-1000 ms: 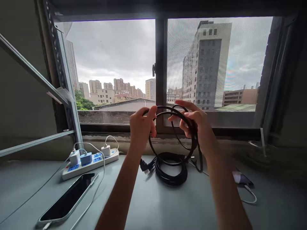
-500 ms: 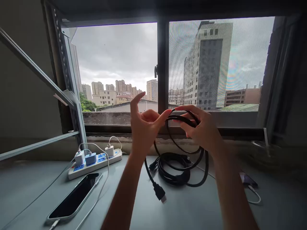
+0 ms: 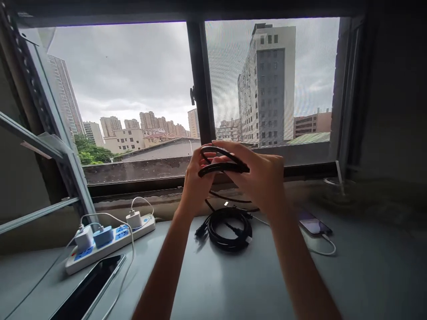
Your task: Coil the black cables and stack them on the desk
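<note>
Both hands hold a looped black HDMI cable [image 3: 218, 168] up in front of the window. My right hand [image 3: 262, 175] is closed round the gathered loops from the right. On the other side my left hand [image 3: 197, 180] has its fingers curled on the loops; its fingertips are partly hidden behind the cable. Below them, a coiled black cable [image 3: 213, 235] lies on the table, with plugs at its left and right sides. Strands from the held cable hang down behind the hands toward this coil.
A white power strip [image 3: 143, 227] with chargers stands at the left, near a phone [image 3: 90, 289] on a white cord. Another phone [image 3: 315, 226] is plugged in at the right, by a clear cup [image 3: 338, 186] with a straw. A metal frame [image 3: 75, 173] rises at left.
My hands have come together and the left one has closed on the loops; its index finger was raised before. The hanging HDMI plug is drawn in. The view has turned right.
</note>
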{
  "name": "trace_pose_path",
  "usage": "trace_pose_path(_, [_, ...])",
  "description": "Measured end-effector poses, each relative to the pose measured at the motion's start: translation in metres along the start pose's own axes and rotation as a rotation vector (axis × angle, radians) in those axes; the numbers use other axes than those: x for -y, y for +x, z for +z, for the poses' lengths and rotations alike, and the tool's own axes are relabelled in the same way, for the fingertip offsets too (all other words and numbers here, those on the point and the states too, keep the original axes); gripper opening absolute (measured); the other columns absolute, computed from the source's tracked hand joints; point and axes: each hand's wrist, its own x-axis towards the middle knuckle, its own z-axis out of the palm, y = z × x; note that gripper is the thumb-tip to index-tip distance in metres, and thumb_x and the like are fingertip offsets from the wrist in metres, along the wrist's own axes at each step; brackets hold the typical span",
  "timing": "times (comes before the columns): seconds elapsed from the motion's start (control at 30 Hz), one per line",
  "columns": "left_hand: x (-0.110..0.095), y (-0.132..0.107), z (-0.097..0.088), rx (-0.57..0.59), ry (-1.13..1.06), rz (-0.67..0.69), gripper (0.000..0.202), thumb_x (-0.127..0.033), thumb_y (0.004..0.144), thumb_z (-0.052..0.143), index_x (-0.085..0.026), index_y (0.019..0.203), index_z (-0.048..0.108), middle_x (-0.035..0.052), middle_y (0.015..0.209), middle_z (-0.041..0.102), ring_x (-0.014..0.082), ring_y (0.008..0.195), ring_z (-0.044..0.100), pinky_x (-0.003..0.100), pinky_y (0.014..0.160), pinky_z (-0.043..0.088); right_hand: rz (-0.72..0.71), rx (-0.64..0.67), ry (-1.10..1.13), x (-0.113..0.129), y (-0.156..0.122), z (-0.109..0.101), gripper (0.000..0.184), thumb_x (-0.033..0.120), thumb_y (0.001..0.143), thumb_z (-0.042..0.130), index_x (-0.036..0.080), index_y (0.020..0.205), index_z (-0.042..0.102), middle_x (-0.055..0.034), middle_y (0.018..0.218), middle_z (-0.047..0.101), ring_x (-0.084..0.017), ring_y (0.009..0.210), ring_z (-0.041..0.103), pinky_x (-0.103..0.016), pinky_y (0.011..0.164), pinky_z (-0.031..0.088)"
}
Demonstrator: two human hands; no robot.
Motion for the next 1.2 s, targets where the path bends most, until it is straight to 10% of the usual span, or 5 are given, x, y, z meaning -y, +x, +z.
trace_pose_path(0.17, [-0.015,0.002,0.002,-0.196,-0.123,-0.065,0.029,-0.024,0.073,0.058,-0.018,0.046,0.049,-0.0041,0.04,0.045,0.0074,0.042,0.043,0.021,0.045,0.036,-0.04,-0.096,-0.01,0.01,0.001,0.002,0.021,0.022,0.09,0.055,0.029,0.104,0.069,0.0056,0.086,0.071,-0.008,0.058,0.06,-0.02,0.051,0.042])
trace_pose_path(0.5, [-0.051,0.007,-0.024,-0.545,-0.3,-0.406,0.024,-0.007,0.055,0.07,-0.014,0.043,0.051,-0.0101,0.031,0.029,0.0005,0.031,0.022,0.017,0.033,0.013,0.481,0.055,0.28,-0.022,-0.003,0.036,0.018,0.037,0.085,0.059,0.022,0.085,0.067,0.0057,0.055,0.061,-0.01,0.052,0.057,-0.025,0.057,0.043])
trace_pose_path(0.77, [-0.064,0.002,-0.022,-0.158,-0.49,-0.545,0.047,-0.013,0.071,0.059,-0.017,0.035,0.03,-0.0073,0.026,0.023,0.0009,0.025,0.018,0.019,0.031,0.012,0.664,0.089,0.696,-0.02,0.003,0.022,0.036,0.05,0.084,0.055,0.016,0.089,0.066,0.0034,0.049,0.058,-0.007,0.033,0.047,-0.018,0.034,0.037])
trace_pose_path(1.0, [-0.042,-0.003,-0.009,0.166,-0.48,-0.622,0.049,-0.021,0.08,0.053,-0.018,0.039,0.026,-0.0073,0.027,0.023,0.0012,0.024,0.016,0.018,0.031,0.011,0.524,-0.094,0.418,-0.016,0.006,0.002,0.013,0.027,0.077,0.06,0.019,0.081,0.069,0.0055,0.049,0.054,-0.007,0.037,0.046,-0.018,0.038,0.038])
trace_pose_path(1.2, [-0.043,-0.004,-0.009,0.085,-0.319,-0.596,0.05,-0.024,0.079,0.056,-0.018,0.039,0.026,-0.0077,0.029,0.023,0.0009,0.026,0.019,0.017,0.032,0.012,0.375,-0.005,0.326,-0.013,0.004,-0.004,0.046,0.022,0.071,0.062,0.027,0.117,0.06,0.0062,0.072,0.062,-0.005,0.043,0.042,-0.02,0.046,0.041])
